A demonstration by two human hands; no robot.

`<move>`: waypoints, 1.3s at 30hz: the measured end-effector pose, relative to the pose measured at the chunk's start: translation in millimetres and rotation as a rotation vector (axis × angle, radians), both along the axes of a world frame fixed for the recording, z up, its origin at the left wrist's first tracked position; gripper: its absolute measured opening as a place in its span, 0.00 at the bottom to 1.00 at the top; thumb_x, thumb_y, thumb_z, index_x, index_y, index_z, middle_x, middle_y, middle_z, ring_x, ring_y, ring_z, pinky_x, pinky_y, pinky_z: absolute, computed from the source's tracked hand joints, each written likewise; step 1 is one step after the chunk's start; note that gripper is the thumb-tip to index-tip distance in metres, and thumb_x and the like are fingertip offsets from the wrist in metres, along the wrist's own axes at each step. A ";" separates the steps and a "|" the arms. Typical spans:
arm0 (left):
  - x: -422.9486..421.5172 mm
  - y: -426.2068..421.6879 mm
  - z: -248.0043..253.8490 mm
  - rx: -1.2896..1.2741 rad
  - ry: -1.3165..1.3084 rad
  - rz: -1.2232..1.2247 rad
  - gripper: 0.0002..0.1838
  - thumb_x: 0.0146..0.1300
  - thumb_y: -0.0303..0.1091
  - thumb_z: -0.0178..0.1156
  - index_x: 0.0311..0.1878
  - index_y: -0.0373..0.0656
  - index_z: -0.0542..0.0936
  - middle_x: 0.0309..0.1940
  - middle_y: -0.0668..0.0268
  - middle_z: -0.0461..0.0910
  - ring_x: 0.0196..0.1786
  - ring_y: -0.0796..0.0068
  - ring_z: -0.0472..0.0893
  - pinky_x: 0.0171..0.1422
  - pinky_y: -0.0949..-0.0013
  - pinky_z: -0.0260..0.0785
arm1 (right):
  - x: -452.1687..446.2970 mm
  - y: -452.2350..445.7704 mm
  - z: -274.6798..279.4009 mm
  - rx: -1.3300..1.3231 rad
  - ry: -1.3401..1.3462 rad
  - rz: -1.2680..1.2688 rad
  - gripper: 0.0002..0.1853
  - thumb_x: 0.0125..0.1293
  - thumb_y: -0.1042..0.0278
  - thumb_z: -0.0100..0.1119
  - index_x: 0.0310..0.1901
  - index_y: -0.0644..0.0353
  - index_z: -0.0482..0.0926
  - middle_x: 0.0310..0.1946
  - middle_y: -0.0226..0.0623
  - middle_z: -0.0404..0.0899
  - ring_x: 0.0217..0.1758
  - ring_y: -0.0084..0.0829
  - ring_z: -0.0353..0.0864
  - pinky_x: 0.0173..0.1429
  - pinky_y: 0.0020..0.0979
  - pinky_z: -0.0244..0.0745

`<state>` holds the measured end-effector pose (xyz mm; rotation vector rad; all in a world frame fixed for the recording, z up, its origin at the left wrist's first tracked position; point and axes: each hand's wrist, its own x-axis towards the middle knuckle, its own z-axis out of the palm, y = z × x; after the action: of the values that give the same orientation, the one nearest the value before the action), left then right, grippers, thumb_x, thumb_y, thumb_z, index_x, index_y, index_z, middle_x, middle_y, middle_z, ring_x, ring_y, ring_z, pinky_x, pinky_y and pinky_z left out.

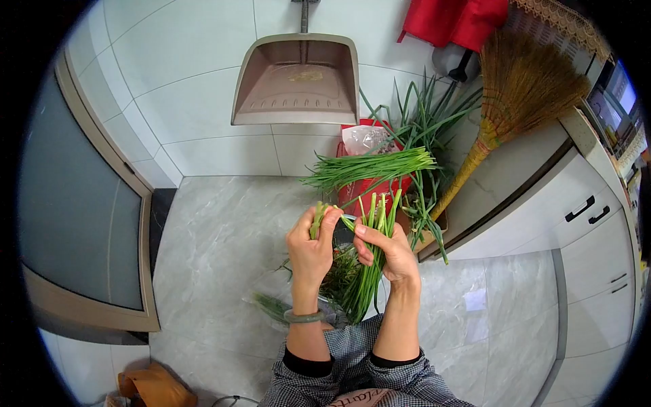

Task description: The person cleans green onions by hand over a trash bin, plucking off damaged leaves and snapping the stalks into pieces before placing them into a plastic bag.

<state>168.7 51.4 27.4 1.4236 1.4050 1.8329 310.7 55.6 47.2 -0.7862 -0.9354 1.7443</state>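
Observation:
My right hand (390,254) is closed round a bunch of long green chives (366,288), their pale ends up and the rest hanging down. Close by on the left, my left hand (312,244) is closed on a few short yellow-green chive ends (317,220). The fingertips of both hands nearly meet at one stalk. Under the hands, dark green trimmings (336,275) lie in a container that is partly hidden by my arms. Another bundle of chives (373,166) rests across a red bag (349,193) just beyond my hands.
Leafy scallions (434,122) stand behind the red bag. To the right a straw broom (502,108) leans by white cabinets (590,224). A dustpan (298,81) hangs on the tiled wall. Some greens in plastic (271,305) lie on the floor, and a door (81,197) is at left.

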 end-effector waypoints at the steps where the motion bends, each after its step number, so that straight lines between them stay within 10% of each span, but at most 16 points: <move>1: 0.9 0.5 0.3 -0.015 -0.057 -0.018 0.13 0.67 0.36 0.61 0.38 0.33 0.81 0.26 0.66 0.82 0.29 0.80 0.78 0.35 0.73 0.70 | 0.3 -0.4 0.4 -0.025 0.029 0.019 0.09 0.63 0.70 0.64 0.39 0.66 0.76 0.20 0.32 0.74 0.18 0.19 0.68 0.21 0.22 0.61; 8: 14.6 11.5 -17.4 -0.120 -0.560 -0.251 0.12 0.71 0.40 0.56 0.41 0.39 0.78 0.15 0.82 0.59 0.16 0.93 0.54 0.19 0.79 0.42 | -0.3 0.4 -1.1 -0.050 0.069 0.013 0.10 0.63 0.70 0.64 0.40 0.66 0.76 0.19 0.31 0.73 0.18 0.19 0.68 0.20 0.22 0.60; 18: -6.2 4.2 -2.0 -0.188 -0.255 0.084 0.12 0.63 0.40 0.65 0.32 0.40 0.83 0.17 0.79 0.68 0.17 0.89 0.62 0.20 0.78 0.50 | 17.5 -4.1 3.8 -0.037 -0.076 -0.128 0.10 0.62 0.70 0.64 0.39 0.65 0.76 0.19 0.30 0.72 0.17 0.19 0.66 0.20 0.23 0.59; 27: -13.7 10.9 -44.3 -0.697 0.361 -0.188 0.19 0.57 0.46 0.69 0.34 0.35 0.85 0.19 0.66 0.80 0.23 0.77 0.76 0.30 0.67 0.67 | 22.5 0.8 -2.3 -0.045 -0.077 -0.215 0.10 0.60 0.67 0.66 0.37 0.62 0.77 0.19 0.30 0.73 0.18 0.19 0.68 0.21 0.23 0.61; 39: 17.6 4.6 -1.7 -0.394 -0.657 -0.543 0.22 0.68 0.42 0.60 0.53 0.31 0.79 0.22 0.74 0.72 0.15 0.90 0.59 0.19 0.80 0.50 | -8.4 4.1 -8.2 0.072 -0.121 -0.148 0.06 0.66 0.72 0.61 0.39 0.64 0.78 0.25 0.31 0.78 0.22 0.21 0.73 0.26 0.22 0.67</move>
<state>186.3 56.0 25.8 0.7827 0.8629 1.3782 302.4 59.6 39.0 -0.8984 -0.9896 1.5405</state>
